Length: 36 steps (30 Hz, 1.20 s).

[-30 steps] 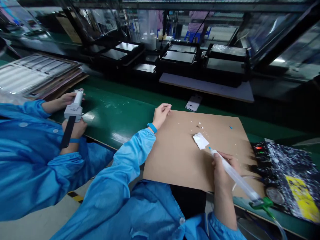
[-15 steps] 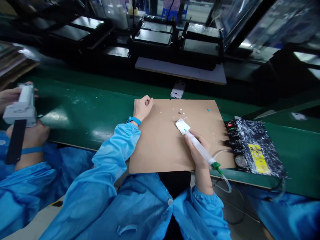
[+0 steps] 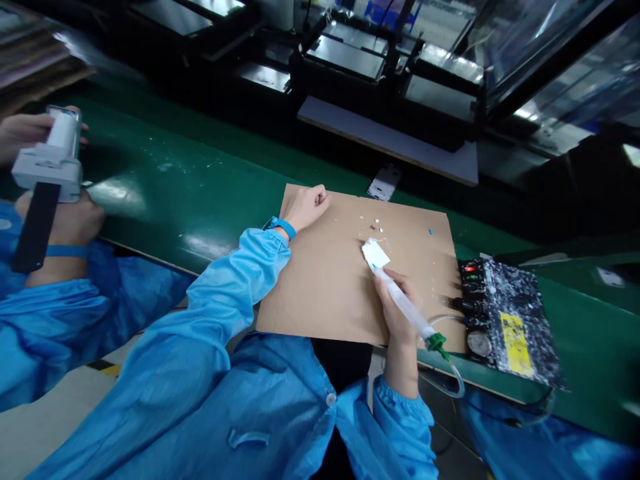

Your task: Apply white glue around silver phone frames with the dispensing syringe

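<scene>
My right hand [image 3: 399, 307] is wrapped around a translucent dispensing syringe [image 3: 406, 303], which slants across the cardboard. A green cap [image 3: 437, 342] and a clear tube [image 3: 459, 381] are at its rear end. Its narrow tip meets a white wad [image 3: 375, 254], perhaps tissue, on the cardboard sheet [image 3: 320, 287]. Whether the hand also touches the wad cannot be made out. My left hand [image 3: 307, 207], with a blue band at the wrist, rests curled near the sheet's upper left corner; nothing shows in its fingers.
A white-spattered dispenser box [image 3: 520, 300] with a gauge stands at the right. White crumbs [image 3: 377, 221] and a small blue bit [image 3: 431, 232] lie on the cardboard. Beyond it is a flat phone-shaped part [image 3: 385, 183]. At left, a co-worker's hands hold a white device [image 3: 49, 170].
The view has tilted and shifted. My left hand has slid slightly inward over the cardboard, still curled. My right hand keeps the syringe at the white wad.
</scene>
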Each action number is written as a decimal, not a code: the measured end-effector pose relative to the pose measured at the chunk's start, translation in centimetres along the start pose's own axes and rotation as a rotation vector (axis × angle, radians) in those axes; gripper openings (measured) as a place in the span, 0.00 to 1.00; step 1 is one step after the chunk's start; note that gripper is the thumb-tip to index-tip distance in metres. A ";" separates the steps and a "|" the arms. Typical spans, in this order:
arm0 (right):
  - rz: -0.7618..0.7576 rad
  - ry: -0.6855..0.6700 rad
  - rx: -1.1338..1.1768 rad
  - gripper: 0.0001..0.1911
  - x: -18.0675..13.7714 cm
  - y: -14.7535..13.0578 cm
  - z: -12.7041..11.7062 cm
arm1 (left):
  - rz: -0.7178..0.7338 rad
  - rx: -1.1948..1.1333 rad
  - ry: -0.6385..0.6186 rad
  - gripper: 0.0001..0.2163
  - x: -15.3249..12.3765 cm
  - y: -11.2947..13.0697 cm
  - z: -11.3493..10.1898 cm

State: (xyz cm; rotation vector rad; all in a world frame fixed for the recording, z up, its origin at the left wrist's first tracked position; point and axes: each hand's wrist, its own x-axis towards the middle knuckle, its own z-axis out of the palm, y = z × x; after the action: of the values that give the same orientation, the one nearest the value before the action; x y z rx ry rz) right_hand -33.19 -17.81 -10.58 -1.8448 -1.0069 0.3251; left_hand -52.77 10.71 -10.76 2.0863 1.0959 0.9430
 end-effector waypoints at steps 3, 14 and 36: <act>-0.018 0.013 0.004 0.26 0.0 0.0 0.0 | 0.017 0.006 -0.016 0.16 -0.2 0.3 0.0; -0.005 0.033 0.020 0.27 -0.1 -0.2 0.4 | 0.012 0.058 -0.057 0.13 -0.3 -0.1 0.2; 0.008 0.013 0.048 0.27 -0.1 0.7 0.0 | -0.009 0.167 -0.118 0.14 -0.7 0.6 -0.2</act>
State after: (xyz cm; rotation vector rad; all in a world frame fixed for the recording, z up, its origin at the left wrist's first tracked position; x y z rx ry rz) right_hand -32.89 -17.98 -11.18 -1.8057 -0.9749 0.3396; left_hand -52.93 9.84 -10.40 2.2378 1.1556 0.7351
